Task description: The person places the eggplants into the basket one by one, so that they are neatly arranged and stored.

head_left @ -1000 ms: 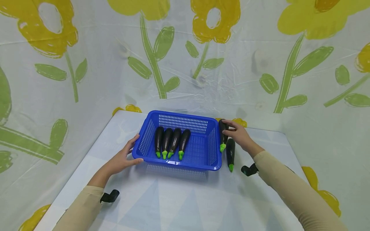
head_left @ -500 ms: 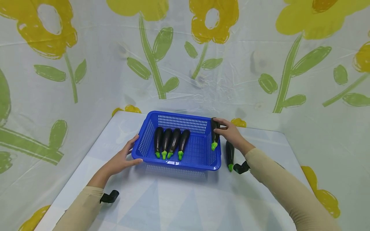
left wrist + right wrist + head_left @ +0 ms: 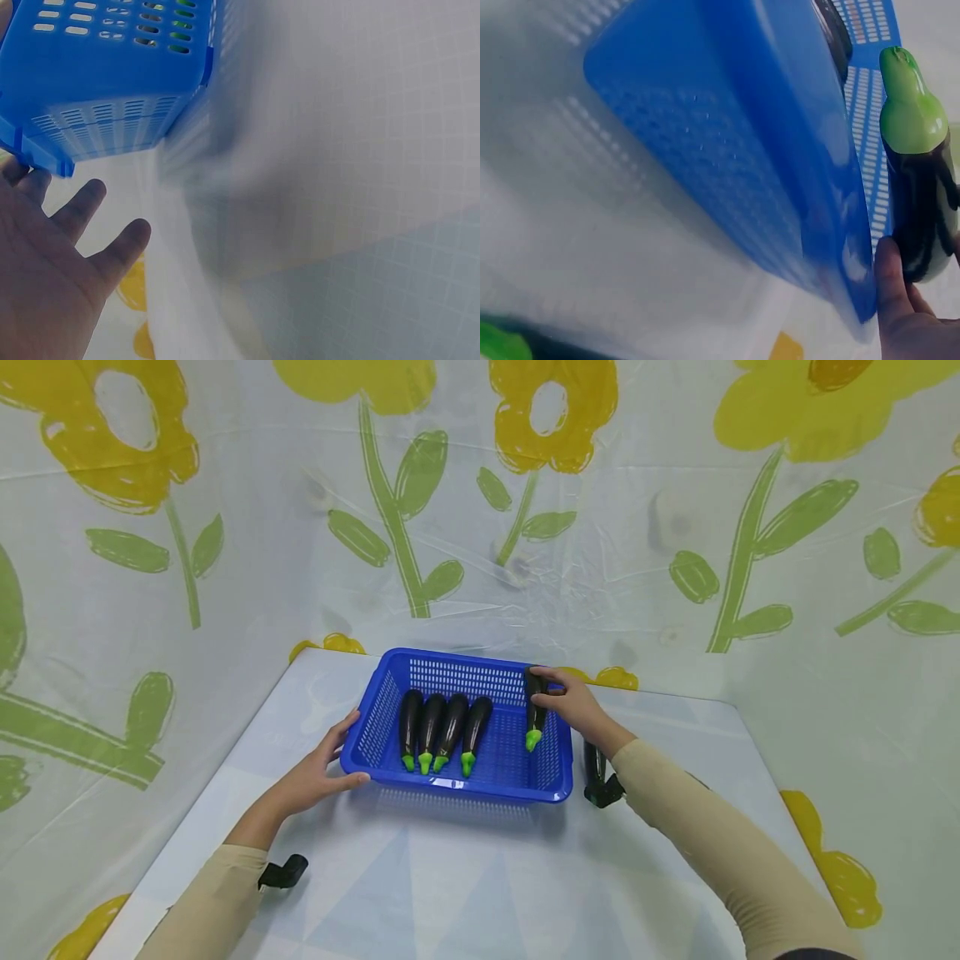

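A blue plastic basket [image 3: 495,790] stands on the table, with several dark eggplants [image 3: 453,727] side by side in its left half, green stems towards me. My right hand [image 3: 577,703] pinches another eggplant [image 3: 535,718] over the basket's right part, stem pointing down towards me; the right wrist view shows thumb and fingers at this eggplant's [image 3: 919,195] dark end. My left hand [image 3: 318,777] touches the basket's left front corner, thumb along the front rim. In the left wrist view the fingers of this hand [image 3: 45,270] are spread, some tips at the rim.
One more eggplant [image 3: 592,760] lies on the table just right of the basket, partly hidden by my right wrist and its black camera [image 3: 604,792]. A flower-printed curtain [image 3: 630,527] hangs round the table [image 3: 450,893] at the back and sides.
My right hand has carried the eggplant leftward from beside the basket, across its right rim, to above the inside. The left hand has stayed at the corner.
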{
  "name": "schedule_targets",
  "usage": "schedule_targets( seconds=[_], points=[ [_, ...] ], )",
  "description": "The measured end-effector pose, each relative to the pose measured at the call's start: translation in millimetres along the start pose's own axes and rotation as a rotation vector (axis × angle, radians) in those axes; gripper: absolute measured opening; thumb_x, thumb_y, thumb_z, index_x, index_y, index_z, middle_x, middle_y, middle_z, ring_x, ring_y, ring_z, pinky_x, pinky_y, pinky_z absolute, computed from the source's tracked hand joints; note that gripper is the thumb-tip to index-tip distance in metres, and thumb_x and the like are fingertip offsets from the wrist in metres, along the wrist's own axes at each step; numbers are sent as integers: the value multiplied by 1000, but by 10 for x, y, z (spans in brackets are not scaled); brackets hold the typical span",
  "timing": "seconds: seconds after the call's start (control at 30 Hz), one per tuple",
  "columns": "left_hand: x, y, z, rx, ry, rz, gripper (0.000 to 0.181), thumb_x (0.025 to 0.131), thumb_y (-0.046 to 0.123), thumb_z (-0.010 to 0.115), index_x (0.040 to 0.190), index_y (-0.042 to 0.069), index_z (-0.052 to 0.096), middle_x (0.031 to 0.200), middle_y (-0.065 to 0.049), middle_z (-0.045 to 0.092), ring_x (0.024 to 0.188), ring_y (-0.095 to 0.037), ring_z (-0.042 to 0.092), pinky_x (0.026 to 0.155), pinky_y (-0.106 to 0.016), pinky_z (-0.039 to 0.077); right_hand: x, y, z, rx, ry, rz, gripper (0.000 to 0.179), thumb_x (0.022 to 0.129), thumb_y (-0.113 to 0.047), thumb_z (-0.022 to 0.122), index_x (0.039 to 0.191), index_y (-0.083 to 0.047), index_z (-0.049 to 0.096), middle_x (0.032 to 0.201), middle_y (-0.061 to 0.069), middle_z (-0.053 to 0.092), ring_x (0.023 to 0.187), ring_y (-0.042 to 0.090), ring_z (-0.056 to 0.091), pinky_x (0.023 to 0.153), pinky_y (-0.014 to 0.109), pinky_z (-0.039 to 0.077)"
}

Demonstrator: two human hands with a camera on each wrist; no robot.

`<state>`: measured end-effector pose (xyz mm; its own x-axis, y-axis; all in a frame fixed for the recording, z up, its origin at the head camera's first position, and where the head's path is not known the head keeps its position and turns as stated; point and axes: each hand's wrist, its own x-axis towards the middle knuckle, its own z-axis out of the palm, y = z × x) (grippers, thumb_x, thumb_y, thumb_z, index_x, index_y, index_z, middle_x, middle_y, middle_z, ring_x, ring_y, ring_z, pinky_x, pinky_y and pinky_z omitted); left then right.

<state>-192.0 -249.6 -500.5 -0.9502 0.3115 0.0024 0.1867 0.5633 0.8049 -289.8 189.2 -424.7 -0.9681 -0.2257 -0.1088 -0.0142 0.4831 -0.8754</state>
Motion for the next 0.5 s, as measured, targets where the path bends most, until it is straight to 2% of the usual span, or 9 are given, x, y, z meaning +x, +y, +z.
schedule_targets(
  seconds=[0.27,0.5],
  points=[
    [0,-1,6,2,-2,7,107,90,39,77,165,27,2,167,-25,10,146,-57,21,112,-73,25,97,-30,182,-22,-11,27,53,98,-24,69,148,-27,54,159,8,38,136,39,48,111,58,42],
    [5,-18,-5,-7,-1,1,107,90,40,77,165,29,1,168,-23,10,147,-56,20,113,-72,25,159,-71,245,-12,-22,18,53,97,-23,70,148,-26,54,157,8,42,136,38,48,111,55,43]
  ],
)
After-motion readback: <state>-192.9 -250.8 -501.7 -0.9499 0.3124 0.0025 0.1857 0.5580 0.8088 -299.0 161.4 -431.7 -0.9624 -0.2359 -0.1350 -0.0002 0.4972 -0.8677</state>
